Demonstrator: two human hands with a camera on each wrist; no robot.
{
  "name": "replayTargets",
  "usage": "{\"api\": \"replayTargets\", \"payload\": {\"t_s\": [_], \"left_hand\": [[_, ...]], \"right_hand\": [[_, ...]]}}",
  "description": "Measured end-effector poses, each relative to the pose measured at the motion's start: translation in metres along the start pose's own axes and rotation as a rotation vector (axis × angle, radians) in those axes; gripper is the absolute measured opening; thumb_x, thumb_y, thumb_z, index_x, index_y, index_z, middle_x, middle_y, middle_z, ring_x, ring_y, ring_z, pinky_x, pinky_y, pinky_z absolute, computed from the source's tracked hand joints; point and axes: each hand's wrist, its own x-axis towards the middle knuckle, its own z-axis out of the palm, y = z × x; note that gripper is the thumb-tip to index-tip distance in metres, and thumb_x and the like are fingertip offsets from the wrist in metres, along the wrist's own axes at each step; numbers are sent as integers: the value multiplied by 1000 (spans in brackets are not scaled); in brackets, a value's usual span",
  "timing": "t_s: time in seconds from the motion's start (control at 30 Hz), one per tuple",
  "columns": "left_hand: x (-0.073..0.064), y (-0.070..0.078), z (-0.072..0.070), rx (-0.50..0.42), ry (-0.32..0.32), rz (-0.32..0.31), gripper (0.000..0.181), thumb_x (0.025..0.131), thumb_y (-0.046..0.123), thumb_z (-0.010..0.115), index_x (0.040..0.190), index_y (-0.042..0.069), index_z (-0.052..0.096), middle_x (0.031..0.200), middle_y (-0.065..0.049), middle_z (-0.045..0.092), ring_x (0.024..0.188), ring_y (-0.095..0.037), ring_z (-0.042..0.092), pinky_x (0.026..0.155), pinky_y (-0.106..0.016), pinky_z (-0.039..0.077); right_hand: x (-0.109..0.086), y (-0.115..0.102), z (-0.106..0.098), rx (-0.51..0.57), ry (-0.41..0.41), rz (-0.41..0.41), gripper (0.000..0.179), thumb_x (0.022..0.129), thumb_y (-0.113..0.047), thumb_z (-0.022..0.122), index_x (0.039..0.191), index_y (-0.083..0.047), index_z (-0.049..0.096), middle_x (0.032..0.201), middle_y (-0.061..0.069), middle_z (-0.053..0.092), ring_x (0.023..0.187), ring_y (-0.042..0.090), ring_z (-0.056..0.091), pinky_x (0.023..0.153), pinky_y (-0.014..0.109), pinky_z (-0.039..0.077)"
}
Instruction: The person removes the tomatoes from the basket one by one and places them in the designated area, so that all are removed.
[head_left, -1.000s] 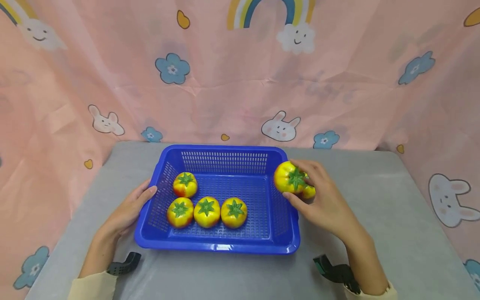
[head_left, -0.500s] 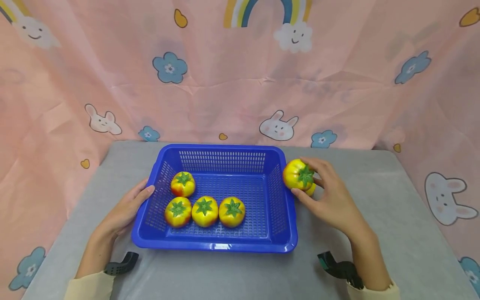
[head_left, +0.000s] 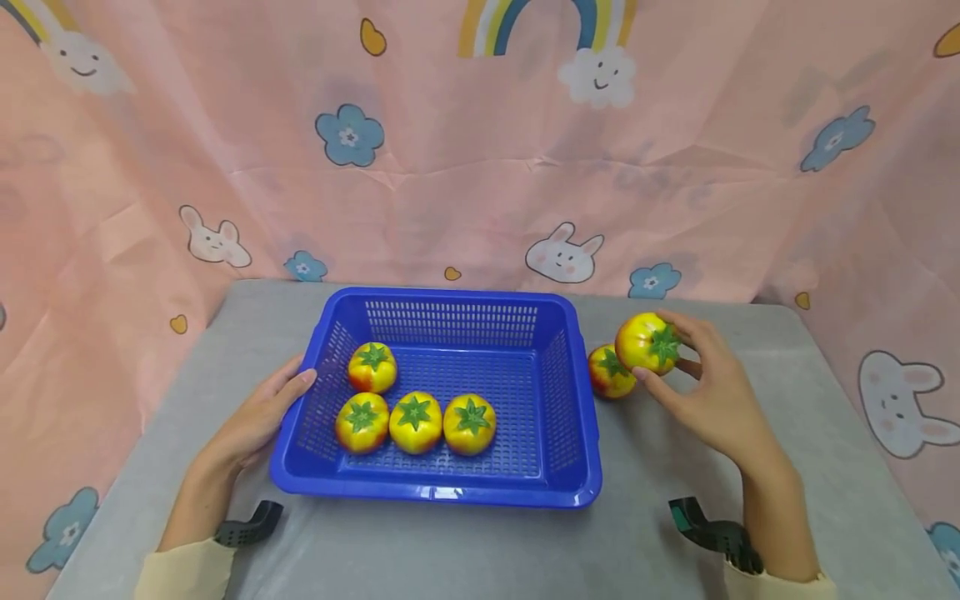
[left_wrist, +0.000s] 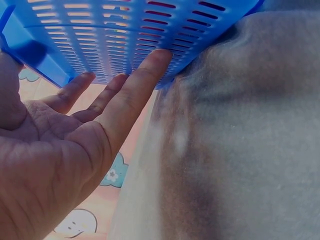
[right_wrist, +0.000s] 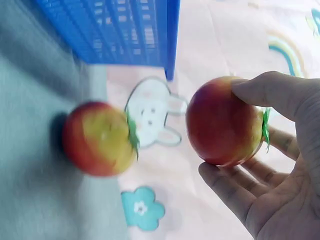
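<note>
In the head view, my left hand [head_left: 258,417] holds the blue plastic basket [head_left: 442,493] at its left side, thumb at the rim. The left wrist view shows the fingers [left_wrist: 135,95] against the slotted outer wall. My right hand [head_left: 716,400] holds a yellow-red tomato [head_left: 641,342] with a green star-shaped calyx between thumb and fingers, in the air right of the basket. Beneath and left of it, a second tomato [head_left: 607,379] rests on the table by the basket's right wall. Inside the basket, several similar tomatoes [head_left: 416,423] lie toward the left and front.
A grey cloth-like surface covers the table [head_left: 480,550]. Behind and at both sides hangs a pink printed curtain [head_left: 450,200]. Each wrist wears a dark mount, such as the left mount [head_left: 251,525]. The basket's right part shows bare floor.
My right hand has moved right with the tomato, from over the basket's right rim to clear of it. The tomato on the table is now more visible. The left hand stays at the basket.
</note>
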Motion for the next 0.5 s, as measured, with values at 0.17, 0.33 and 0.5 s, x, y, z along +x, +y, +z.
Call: {"api": "replayTargets", "payload": {"t_s": [0.17, 0.33, 0.5], "left_hand": [[-2, 0, 1, 0, 15, -4, 67, 117, 38, 34, 170, 7, 8, 158, -44, 36, 114, -12, 73, 91, -47, 66], [-1, -3, 4, -16, 0, 1, 67, 117, 37, 34, 170, 7, 8, 158, -43, 37, 115, -12, 73, 93, -45, 65], [1, -1, 2, -21, 4, -3, 67, 117, 38, 34, 170, 6, 9, 157, -43, 37, 115, -12, 72, 92, -43, 65]], "right_hand": [[2, 15, -10, 5, -31, 47, 79, 91, -12, 84, 158, -10, 44, 151, 24, 47, 138, 53, 50, 100, 32, 60], [0, 28, -13, -9, -70, 107, 79, 92, -16, 83, 158, -6, 41, 153, 30, 43, 135, 60, 48, 99, 64, 47], [-2, 38, -8, -25, -86, 138, 78, 93, -19, 82, 158, -4, 40, 153, 32, 42, 132, 60, 49, 101, 70, 48]]}}
